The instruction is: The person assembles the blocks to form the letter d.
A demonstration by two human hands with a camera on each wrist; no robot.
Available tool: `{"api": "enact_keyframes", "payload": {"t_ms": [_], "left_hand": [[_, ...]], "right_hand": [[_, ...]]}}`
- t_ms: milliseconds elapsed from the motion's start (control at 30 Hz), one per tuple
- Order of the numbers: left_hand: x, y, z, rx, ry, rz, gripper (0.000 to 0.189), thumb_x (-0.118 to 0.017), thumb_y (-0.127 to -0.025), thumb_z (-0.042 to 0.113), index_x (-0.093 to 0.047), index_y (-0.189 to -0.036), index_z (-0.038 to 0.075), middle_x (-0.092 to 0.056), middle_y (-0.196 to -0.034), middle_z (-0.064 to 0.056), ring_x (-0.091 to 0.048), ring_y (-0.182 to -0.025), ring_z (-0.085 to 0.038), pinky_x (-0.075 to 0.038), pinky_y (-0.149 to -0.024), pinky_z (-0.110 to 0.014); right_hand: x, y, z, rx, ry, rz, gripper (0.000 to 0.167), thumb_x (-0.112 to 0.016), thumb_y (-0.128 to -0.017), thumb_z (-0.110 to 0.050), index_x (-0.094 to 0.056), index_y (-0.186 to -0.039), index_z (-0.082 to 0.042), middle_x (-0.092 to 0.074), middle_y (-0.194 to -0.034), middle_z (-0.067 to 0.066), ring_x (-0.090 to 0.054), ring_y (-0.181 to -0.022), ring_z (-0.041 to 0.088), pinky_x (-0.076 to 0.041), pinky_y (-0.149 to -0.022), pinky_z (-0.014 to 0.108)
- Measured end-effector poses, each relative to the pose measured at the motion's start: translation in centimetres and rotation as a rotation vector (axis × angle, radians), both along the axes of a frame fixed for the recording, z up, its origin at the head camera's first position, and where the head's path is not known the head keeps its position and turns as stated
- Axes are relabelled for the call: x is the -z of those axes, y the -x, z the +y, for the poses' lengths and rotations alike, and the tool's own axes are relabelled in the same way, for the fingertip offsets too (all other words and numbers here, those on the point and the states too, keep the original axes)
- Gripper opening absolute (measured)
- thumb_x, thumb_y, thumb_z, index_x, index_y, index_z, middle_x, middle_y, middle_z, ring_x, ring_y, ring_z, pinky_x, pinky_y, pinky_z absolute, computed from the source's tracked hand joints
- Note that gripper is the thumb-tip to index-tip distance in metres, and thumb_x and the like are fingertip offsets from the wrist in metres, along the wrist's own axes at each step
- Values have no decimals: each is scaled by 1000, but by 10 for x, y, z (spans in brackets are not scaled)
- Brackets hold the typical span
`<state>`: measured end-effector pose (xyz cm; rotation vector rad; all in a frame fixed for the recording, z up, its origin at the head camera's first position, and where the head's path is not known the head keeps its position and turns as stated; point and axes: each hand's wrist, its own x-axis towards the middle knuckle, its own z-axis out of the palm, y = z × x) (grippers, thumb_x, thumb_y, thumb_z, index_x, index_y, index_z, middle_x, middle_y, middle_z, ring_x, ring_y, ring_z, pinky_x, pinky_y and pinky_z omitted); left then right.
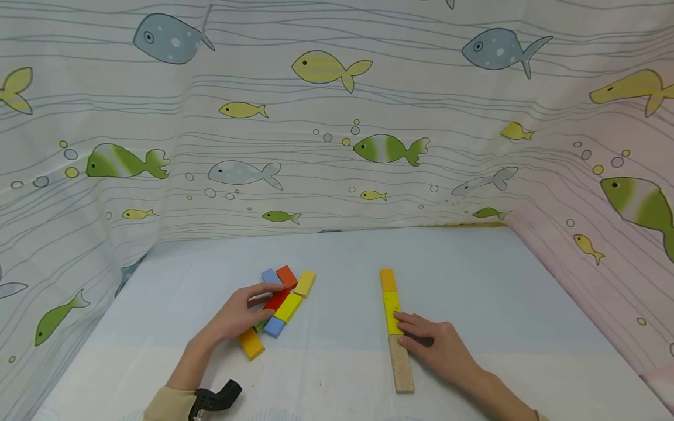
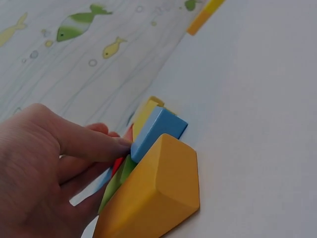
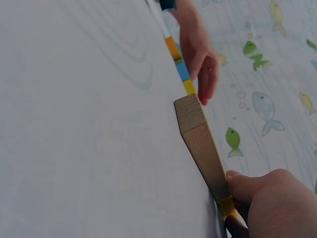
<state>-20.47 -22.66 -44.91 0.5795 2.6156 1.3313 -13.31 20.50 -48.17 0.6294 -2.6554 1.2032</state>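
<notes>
In the head view, my left hand (image 1: 239, 313) reaches over a cluster of coloured blocks. Its thumb and fingers lie around the red block (image 1: 275, 301), which they partly hide. Close by are a blue block (image 1: 274, 327), a yellow block (image 1: 288, 307) and an orange block (image 1: 251, 344); the left wrist view shows a green block (image 2: 118, 181) beside the thumb. My right hand (image 1: 442, 348) touches the right side of a straight row with its fingertips. That row has an orange block (image 1: 388, 280), a bright yellow block (image 1: 391, 310) and a plain wooden block (image 1: 401, 368).
Behind the red block lie another blue block (image 1: 270, 275), an orange-red block (image 1: 286, 277) and a pale yellow block (image 1: 305, 284). A white table (image 1: 337, 374) bears everything. A fish-patterned curtain (image 1: 316, 134) hangs around its back and sides. A black strap (image 1: 216, 399) circles the left wrist.
</notes>
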Motion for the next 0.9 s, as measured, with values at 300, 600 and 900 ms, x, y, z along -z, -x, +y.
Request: {"api": "enact_keyframes", "payload": {"t_ms": [300,600,900], "left_hand": [[2,-1,4,-27,18,12,46,-67,-91,0,-60,-137,7,-57,-140,-17,-54,-128,-40,-47,-106,-53],[2,-4,7,-57,56,36,45,-70,-90,3,-61,-135,8,-60,-136,-16,-58,-123,-38,-50,-103,-52],[0,-5,12,-87,88,25,44,-73,-90,9,-64,-132,13,-61,-135,-14,-61,-120,-35,-51,-102,-52]], "right_hand": [[1,1,1,13,-12,-21,38,-74,-89,-38,-74,-119,-14,-66,-130,-13,-61,-124,19,-52,-101,42],[1,1,0,18,-13,-46,39,-73,-89,-40,-74,-120,-16,-65,-131,-14,-60,-126,20,-50,-103,44],[0,0,0,17,-17,-28,39,-73,-89,-39,-74,-120,-16,-65,-130,-13,-61,-125,21,-51,-102,45]]}}
